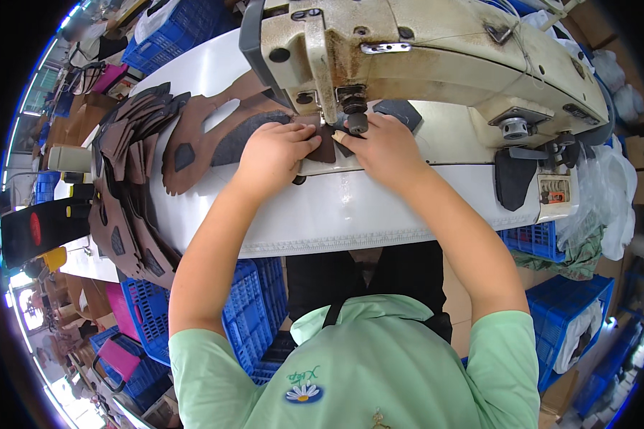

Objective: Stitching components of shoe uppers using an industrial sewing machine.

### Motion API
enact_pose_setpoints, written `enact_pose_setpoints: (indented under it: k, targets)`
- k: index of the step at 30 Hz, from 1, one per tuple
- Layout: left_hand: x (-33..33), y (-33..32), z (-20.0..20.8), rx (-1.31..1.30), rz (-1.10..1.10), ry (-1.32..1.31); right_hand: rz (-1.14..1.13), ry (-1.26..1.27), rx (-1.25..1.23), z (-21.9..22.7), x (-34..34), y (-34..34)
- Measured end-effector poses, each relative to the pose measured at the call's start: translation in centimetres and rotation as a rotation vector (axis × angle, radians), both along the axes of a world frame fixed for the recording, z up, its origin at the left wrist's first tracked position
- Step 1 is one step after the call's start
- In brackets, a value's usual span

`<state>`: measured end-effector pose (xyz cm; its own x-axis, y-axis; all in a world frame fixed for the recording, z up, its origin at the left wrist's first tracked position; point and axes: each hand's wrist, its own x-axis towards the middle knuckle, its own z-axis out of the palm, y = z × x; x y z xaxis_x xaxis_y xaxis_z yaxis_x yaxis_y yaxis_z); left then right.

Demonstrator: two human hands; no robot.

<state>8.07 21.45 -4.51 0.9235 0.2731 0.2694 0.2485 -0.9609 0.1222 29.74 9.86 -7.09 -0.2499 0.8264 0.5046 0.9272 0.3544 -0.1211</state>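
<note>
A brown pile (pixel 125 136) sits left, apparently for easy reach. Centre, the left hand (pixel 275 154) presses a brown panel (pixel 206 149), grip flat, probably steadying it; the right hand's (pixel 388 151) grip I cannot tell, the sewing machine (pixel 436 64) obscuring fingertips. Right: a black piece (pixel 515 179).

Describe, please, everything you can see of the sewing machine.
The sewing machine is cream, seemingly painted metal, with brown stains about its head. Its long arm stands over the white table and bears a slotted metal plate; a round metal dial sits low at right. Thread hangs down its front. The left hand and right hand lie near the head; contact is unclear.
</note>
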Motion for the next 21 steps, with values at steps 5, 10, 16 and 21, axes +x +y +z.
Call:
enact_pose_setpoints:
  k: [5, 10, 16, 21]
  targets:
    - [-0.2, 1.1, -0.1, -0.066, -0.036, -0.016, 0.017, 0.046, 0.006, 0.0, 0.1, 0.0]
    - [-0.5, 1.9, -0.6, -0.123, -0.073, -0.054, -0.008, 0.029, -0.008, -0.1, -0.6, 0.1]
    - [-0.5, 1.0, -0.8, -0.062, -0.05, -0.071, -0.041, 0.033, 0.027, -0.3, -0.8, -0.3]
    - [-0.5, 1.1, -0.8, -0.056, -0.062, -0.089, -0.085, -0.005, 0.005, -1.0, -0.9, -0.6]
